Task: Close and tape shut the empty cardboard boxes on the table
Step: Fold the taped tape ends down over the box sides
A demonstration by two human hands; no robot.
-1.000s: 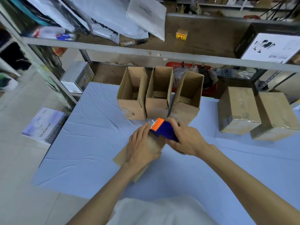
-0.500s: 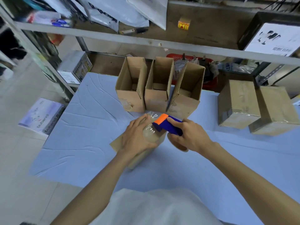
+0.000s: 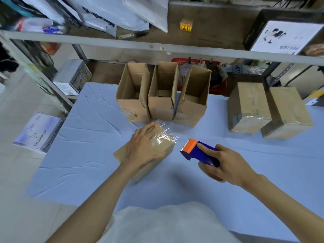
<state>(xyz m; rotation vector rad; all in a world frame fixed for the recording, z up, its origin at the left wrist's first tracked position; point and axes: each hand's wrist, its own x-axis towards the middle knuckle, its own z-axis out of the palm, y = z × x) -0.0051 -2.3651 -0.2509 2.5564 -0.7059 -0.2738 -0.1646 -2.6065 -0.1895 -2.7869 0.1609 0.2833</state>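
A closed cardboard box lies on the blue-covered table in front of me, with shiny clear tape across its top. My left hand rests flat on it, fingers spread. To its right, my right hand grips a blue tape dispenser with an orange head, held clear of the box. Behind stand three open boxes in a row: left, middle, right. Two taped boxes sit at the far right.
A metal shelf rail crosses above the table's far edge, with bags and small items on it. A red basket sits behind the open boxes. A white carton stands at the back left; a printed box lies on the floor left.
My right hand has pulled the tape dispenser off the box and away to the right. My left hand stays pressed on the box top, now showing the tape.
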